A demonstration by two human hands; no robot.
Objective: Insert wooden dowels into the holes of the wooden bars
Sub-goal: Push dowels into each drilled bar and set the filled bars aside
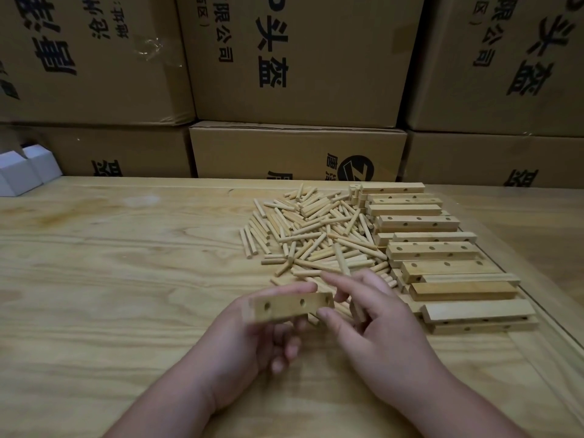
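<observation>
head: bar [292, 306] in left hand [252, 339]

partly hidden behind the left hand [252, 336]: left end of the held bar [290, 306]. blurred by motion: right hand [379, 330]. cut off at the left edge: white boxes [22, 172].

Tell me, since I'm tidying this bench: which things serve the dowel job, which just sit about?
Job: held bar, dowel pile, stacked bars, left hand, right hand.
Idle: cardboard boxes, white boxes.
</observation>
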